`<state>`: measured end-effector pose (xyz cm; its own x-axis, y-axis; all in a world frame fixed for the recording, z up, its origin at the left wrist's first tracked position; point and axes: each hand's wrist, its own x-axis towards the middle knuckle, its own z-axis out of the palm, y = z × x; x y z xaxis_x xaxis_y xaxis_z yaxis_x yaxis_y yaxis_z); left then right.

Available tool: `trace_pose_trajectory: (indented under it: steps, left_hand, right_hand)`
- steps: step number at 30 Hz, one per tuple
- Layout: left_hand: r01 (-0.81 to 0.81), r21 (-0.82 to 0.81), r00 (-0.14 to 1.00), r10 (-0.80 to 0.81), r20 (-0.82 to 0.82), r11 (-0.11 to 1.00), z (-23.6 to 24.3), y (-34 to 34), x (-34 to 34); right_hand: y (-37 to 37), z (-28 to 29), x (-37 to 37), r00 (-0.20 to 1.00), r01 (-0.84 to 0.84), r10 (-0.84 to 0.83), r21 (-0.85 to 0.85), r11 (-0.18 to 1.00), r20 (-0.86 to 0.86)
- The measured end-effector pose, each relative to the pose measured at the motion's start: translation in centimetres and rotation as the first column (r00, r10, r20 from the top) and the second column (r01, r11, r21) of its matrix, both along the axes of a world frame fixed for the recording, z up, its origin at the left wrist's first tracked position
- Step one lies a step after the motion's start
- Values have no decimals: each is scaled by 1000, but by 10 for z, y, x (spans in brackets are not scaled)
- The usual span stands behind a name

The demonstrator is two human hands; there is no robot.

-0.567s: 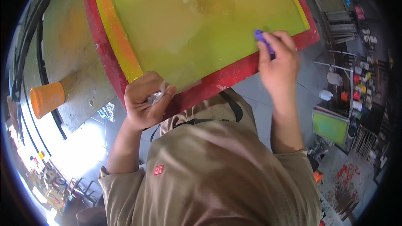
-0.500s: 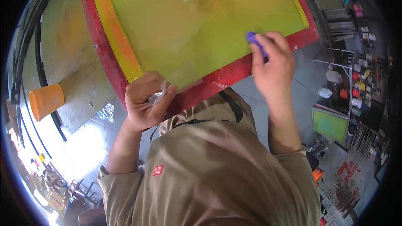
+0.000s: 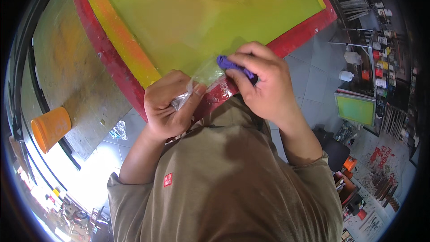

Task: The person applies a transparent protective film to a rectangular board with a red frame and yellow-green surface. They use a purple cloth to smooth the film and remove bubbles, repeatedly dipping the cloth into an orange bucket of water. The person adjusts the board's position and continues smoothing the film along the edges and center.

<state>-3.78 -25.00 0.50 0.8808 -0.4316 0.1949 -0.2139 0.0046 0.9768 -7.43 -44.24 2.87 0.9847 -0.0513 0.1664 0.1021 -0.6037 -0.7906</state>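
In front of me is a large screen-printing frame (image 3: 301, 35) with red edges and yellow-green mesh (image 3: 174, 31). A yellow-orange strip runs along its left side. At the near edge, my left hand (image 3: 171, 103) is closed around the frame and a crumpled clear plastic bag (image 3: 182, 98), part of which spreads over the mesh corner. My right hand (image 3: 264, 78) pinches a bunched purple cloth (image 3: 236, 67) over the near red edge, close to the plastic. I cannot tell whether the cloth touches the plastic.
An orange bucket (image 3: 50, 127) stands on a stained board (image 3: 85, 94) at the left. Crumpled clear plastic (image 3: 118, 131) lies near that board's edge. Shelves of bottles and jars (image 3: 378, 65) line the right, with a smaller green screen (image 3: 356, 109) below them.
My right hand has moved left and nearer with the purple cloth, from the mesh's right side toward my left hand. The view has shifted slightly; my left hand keeps its hold.
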Motion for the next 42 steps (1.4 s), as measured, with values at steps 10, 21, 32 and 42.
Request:
trace_pose_trajectory:
  steps: [10,21,32,42]
  left_hand:
    - [34,-27,996,-31,82,999,-3,1,3]
    - [-37,91,998,40,-41,995,4,0,-1]
    - [-685,30,708,655,265,728,16,90,-37]
    - [-980,116,-105,918,382,-160,-10,255,16]
  right_hand:
    - [6,-5,8,994,6,-8,18,1000,105]
    - [-18,2,20,993,-51,90,403,914,-79]
    - [-42,22,59,938,36,255,798,602,-234]
    - [44,40,102,787,-120,575,858,500,-225]
